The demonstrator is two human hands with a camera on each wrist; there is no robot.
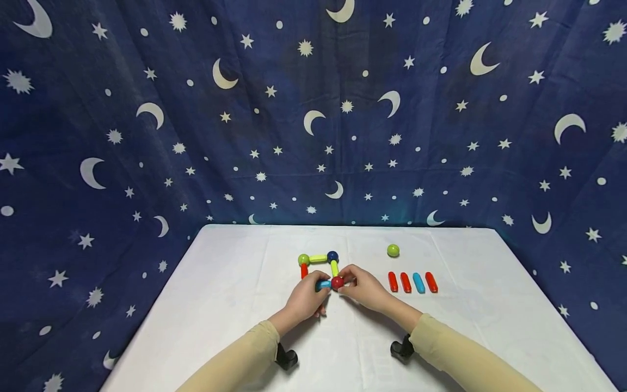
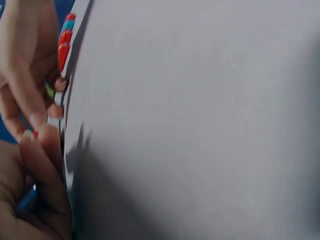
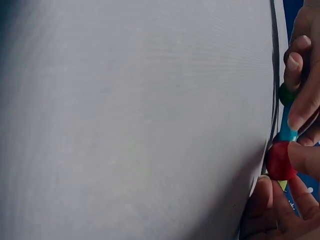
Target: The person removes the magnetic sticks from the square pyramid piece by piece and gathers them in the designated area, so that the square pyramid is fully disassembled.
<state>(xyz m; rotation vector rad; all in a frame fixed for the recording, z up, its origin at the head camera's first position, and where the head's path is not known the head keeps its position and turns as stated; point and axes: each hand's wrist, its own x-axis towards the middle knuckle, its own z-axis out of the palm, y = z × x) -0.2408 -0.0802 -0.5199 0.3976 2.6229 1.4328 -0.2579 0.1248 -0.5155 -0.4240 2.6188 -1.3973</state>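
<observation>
One four-sided frame [image 1: 318, 258] of rods and balls lies mid-surface [image 1: 235, 283] before us. At its left, a red rod [image 1: 304, 269] points away to a green ball [image 1: 303, 259], and our left hand [image 1: 305, 296] pinches a blue rod [image 1: 324, 284] lying crosswise. Behind, a yellow rod [image 1: 317, 258] runs sideways to a dark blue ball [image 1: 332, 256]; a yellow-green rod [image 1: 334, 268] points from it toward us, to the red ball [image 1: 337, 282] our right hand [image 1: 364, 289] pinches. Farther right, four loose rods [image 1: 405, 282] lie side by side, far ends tipped slightly left, with a loose green ball [image 1: 393, 250] beyond.

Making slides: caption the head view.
Left hand gripping a blue rod, right hand a red ball, at a white table.
</observation>
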